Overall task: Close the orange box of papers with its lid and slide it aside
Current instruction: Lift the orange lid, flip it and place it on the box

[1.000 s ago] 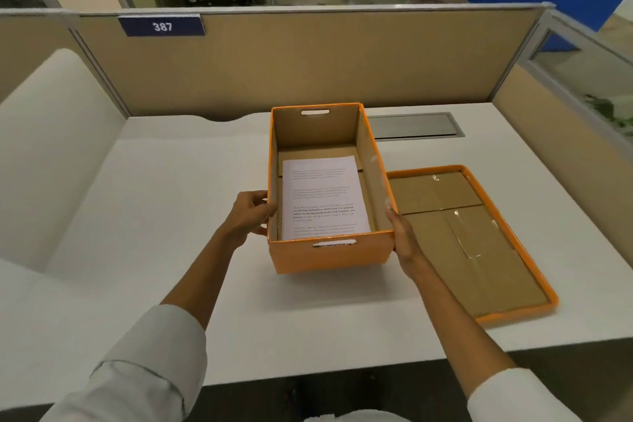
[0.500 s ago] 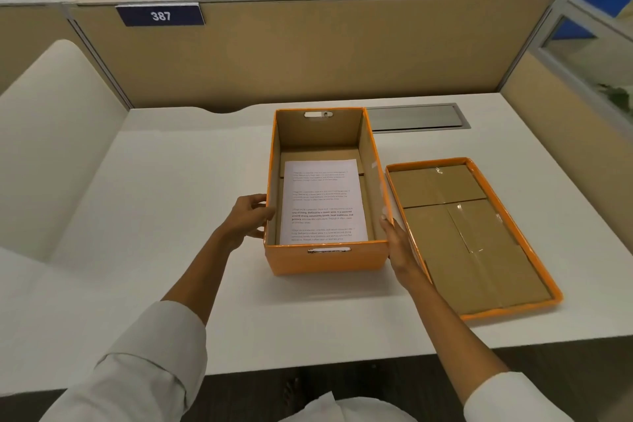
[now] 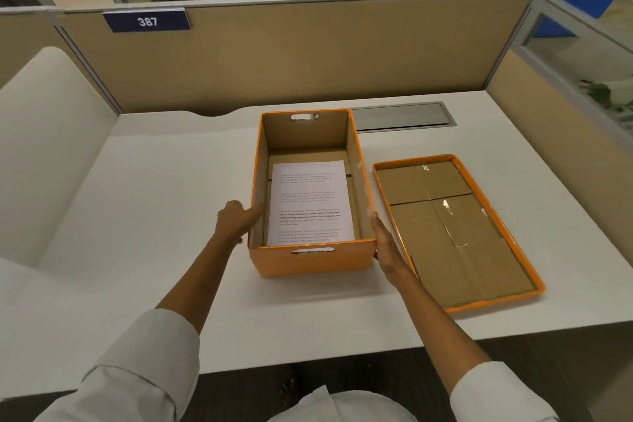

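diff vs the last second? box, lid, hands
The left hand has loosened from a curled grip on the orange box wall to an open hand, fingers resting against it. The right hand stays flat against the box's right side. The box seems barely shifted; the view itself moved. The lid still lies inside-up on the desk to the right, and the paper is still inside.

Both hands flank the open orange box (image 3: 311, 260); its lid (image 3: 459, 233) lies upturned beside it.
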